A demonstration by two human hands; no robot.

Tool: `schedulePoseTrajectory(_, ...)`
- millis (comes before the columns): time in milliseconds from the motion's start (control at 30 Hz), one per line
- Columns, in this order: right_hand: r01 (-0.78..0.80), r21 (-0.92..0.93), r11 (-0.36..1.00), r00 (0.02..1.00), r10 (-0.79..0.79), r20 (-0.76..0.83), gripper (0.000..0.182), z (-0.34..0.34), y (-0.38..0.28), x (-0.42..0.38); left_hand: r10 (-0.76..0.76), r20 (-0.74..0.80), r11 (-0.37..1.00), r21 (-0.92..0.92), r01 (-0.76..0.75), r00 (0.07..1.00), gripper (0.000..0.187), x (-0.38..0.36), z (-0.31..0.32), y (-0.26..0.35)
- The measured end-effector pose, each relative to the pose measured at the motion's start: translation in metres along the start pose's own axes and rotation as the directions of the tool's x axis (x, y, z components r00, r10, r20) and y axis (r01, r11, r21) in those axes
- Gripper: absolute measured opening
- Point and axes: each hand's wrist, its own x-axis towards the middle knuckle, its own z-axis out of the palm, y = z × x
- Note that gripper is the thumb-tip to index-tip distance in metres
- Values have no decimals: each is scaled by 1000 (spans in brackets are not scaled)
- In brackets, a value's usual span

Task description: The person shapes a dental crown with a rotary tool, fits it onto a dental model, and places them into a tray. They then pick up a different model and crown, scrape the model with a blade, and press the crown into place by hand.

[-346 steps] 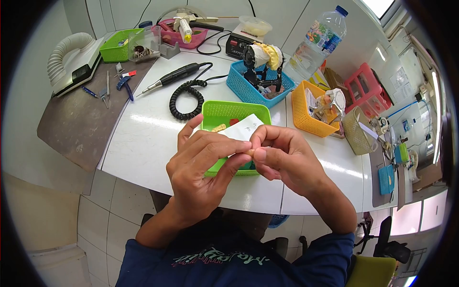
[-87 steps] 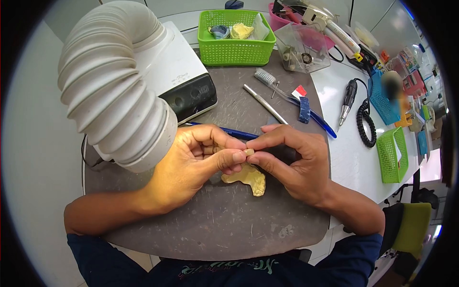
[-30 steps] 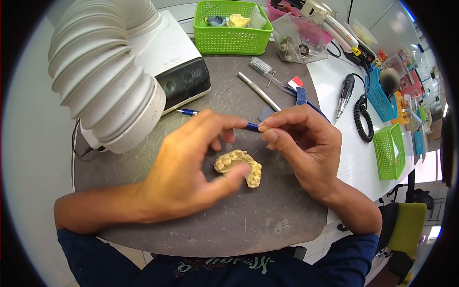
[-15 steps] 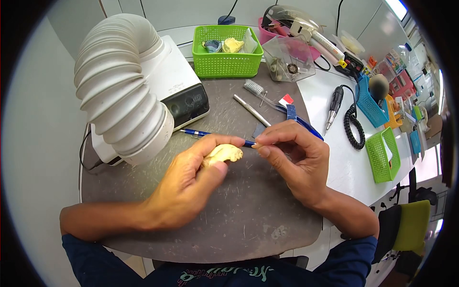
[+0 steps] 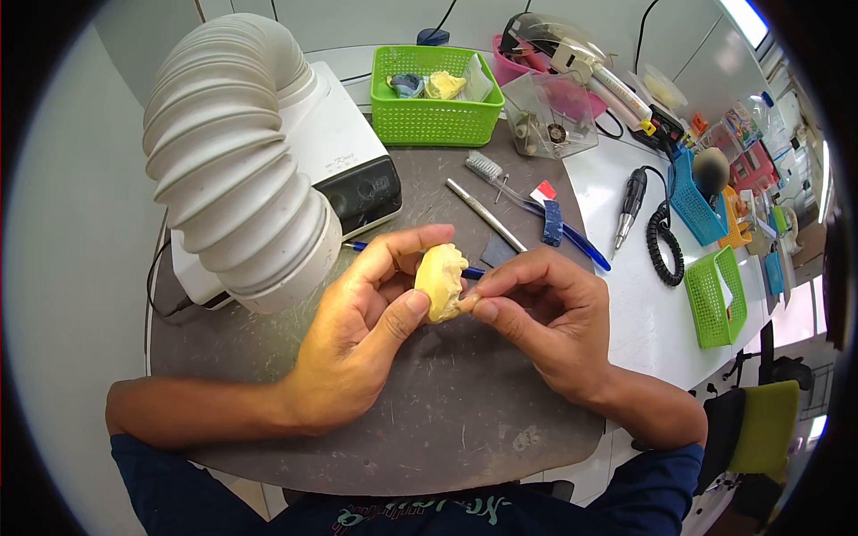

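A yellow plaster dental cast [image 5: 438, 281] is held above the grey bench mat by my left hand [image 5: 349, 344], thumb on its near face and fingers behind. Its toothed edge faces right. My right hand [image 5: 559, 326] pinches a tiny pale piece [image 5: 468, 303] between thumb and forefinger, right against the cast's lower toothed edge. The piece looks like a tooth crown, but it is too small to be sure. Beneath both hands lies a blue pen [image 5: 356, 246], partly covered by them.
A white machine with a ribbed hose [image 5: 223, 161] stands at left. Behind are a green basket [image 5: 438, 121] and a clear box [image 5: 550, 116]. A metal rod [image 5: 485, 214], a brush [image 5: 487, 166] and a corded handpiece [image 5: 630, 207] lie to the right.
My left hand has turned the cast more upright, so its toothed edge now faces right. The small piece in my right hand has come from apart to against the cast.
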Motion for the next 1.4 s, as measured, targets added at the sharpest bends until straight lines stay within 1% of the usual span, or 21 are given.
schedulePoseTrajectory(200,-36,-53,998,999,37,21,12,1,-2,1,31,25,999,-9,-30,999,46,0,-2,-3)
schedulePoseTrajectory(333,-11,-11,1000,1000,11,17,12,1,2,2,45,13,999,-11,-45,999,45,0,-1,-2)
schedulePoseTrajectory(400,-42,-4,999,999,42,25,11,1,0,3,52,3,999,-6,-52,999,45,0,-3,-2)
schedulePoseTrajectory(467,-28,7,1000,999,27,25,12,1,2,2,87,70,974,205,-100,994,48,1,-10,-1)
schedulePoseTrajectory(533,-14,19,1000,1000,13,25,12,0,2,2,95,70,969,220,-109,993,48,0,-9,0)
schedulePoseTrajectory(633,-41,1,999,998,41,43,13,-2,3,2,103,72,963,243,-117,992,47,-1,-8,1)
schedulePoseTrajectory(833,-3,-20,1000,999,4,52,14,-1,1,3,115,53,953,275,-125,992,48,-2,-7,2)
schedulePoseTrajectory(900,-112,87,990,993,114,-19,15,3,-2,2,115,47,953,277,-124,992,49,-2,-5,3)
schedulePoseTrajectory(933,-112,87,990,993,114,-20,15,3,-1,3,120,45,958,257,-128,992,49,-2,-4,4)
schedulePoseTrajectory(1000,-88,28,996,996,87,30,15,0,0,4,124,42,963,237,-130,991,50,-2,-4,4)
schedulePoseTrajectory(1067,-71,9,997,997,71,44,15,-1,1,4,148,54,951,266,-157,987,49,-2,-5,3)
schedulePoseTrajectory(1200,-36,-21,999,997,37,65,14,-3,3,4,158,36,950,269,-162,987,50,-4,-4,3)
schedulePoseTrajectory(1267,-48,-22,999,997,50,57,14,-1,4,4,219,101,924,297,-240,970,49,-3,-7,1)
schedulePoseTrajectory(1333,-60,-24,998,997,62,49,14,-2,5,5,223,109,924,294,-246,969,48,-3,-8,0)
schedulePoseTrajectory(1400,79,-131,988,993,-66,100,15,-7,6,6,226,118,923,290,-252,967,47,-3,-9,0)
